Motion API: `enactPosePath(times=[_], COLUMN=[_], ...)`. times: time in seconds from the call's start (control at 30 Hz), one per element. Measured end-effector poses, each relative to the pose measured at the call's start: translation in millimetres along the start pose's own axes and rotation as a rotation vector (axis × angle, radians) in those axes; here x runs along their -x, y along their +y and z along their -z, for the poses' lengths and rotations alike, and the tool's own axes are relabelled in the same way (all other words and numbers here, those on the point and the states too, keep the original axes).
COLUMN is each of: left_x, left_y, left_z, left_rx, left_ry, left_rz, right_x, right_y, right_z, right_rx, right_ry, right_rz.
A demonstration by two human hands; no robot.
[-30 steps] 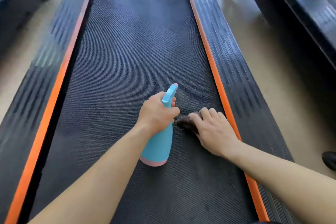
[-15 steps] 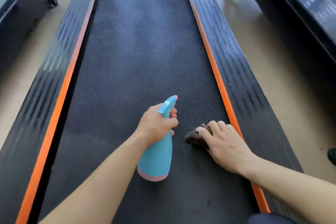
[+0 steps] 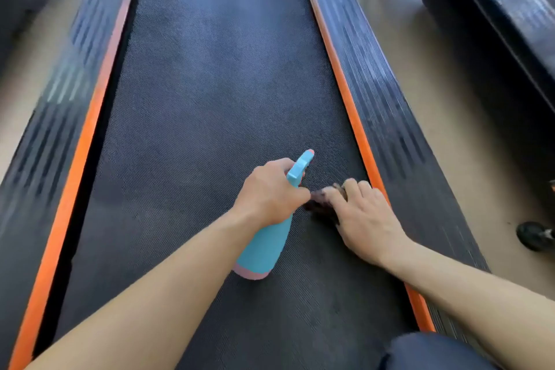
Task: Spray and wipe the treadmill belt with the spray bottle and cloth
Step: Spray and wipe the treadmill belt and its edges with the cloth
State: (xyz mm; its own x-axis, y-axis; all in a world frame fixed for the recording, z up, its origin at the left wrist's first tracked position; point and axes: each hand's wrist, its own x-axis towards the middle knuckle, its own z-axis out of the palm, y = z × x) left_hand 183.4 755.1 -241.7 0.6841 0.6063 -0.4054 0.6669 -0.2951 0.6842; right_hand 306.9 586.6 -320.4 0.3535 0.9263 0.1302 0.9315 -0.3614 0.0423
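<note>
**Asker:** What does the bottle's face show you?

**Me:** The side of the light-blue plastic spray bottle (image 3: 261,249) turned towards me is plain blue; a pink band rings its base and the nozzle tip is pink too.

**Asker:** Which way does it point?

**Me:** Its long axis runs from the pink base, nearest me, up and away to the nozzle; it is tilted, and the nozzle aims forward along the black textured treadmill belt (image 3: 210,99), a little to the right; whether the base touches the belt, I cannot tell.

**Asker:** And your hands?

**Me:** My left hand (image 3: 270,192) grips the bottle round its neck, fingers curled under the spray head; the body hangs below my wrist. My right hand (image 3: 363,219) lies palm down just beside it, fingers nearly flat across the bunched dark-brown cloth (image 3: 321,204), pressing it onto the belt.

**Asker:** Where is that cloth?

**Me:** On the right part of the belt, near the orange strip (image 3: 354,123) at its edge; its left end meets my left knuckles in the view, though I cannot tell if they touch; the black ribbed side rail (image 3: 390,99) lies beyond the strip.
</note>
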Motion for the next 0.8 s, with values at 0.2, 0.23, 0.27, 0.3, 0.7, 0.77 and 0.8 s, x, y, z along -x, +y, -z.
enactPosePath(times=[0.2, 0.23, 0.27, 0.3, 0.7, 0.77, 0.8], left_x=[-7, -9, -10, -11, -8, -11, -12], left_y=[-9, -11, -13, -14, -15, -11, -8], left_z=[14, 17, 19, 20, 21, 17, 15], left_rx=[0.239, 0.268, 0.29, 0.304, 0.33, 0.317, 0.314], left_ry=[0.049, 0.055, 0.055, 0.046, -0.093, -0.125, -0.135], left_rz=[0.079, 0.092, 0.098, 0.103, 0.089, 0.06, 0.048], right_x=[-8, -25, -44, -64, 47, 27, 9], right_y=[5, 7, 7, 6, -9, -7, -7], right_z=[-9, -13, -15, -15, 7, 1, -3], right_rx=[0.054, 0.062, 0.065, 0.061, -0.005, 0.051, 0.073], right_ry=[0.013, 0.019, 0.013, -0.004, -0.036, -0.023, -0.006], right_rz=[0.026, -0.041, -0.125, -0.208, 0.05, 0.007, -0.039])
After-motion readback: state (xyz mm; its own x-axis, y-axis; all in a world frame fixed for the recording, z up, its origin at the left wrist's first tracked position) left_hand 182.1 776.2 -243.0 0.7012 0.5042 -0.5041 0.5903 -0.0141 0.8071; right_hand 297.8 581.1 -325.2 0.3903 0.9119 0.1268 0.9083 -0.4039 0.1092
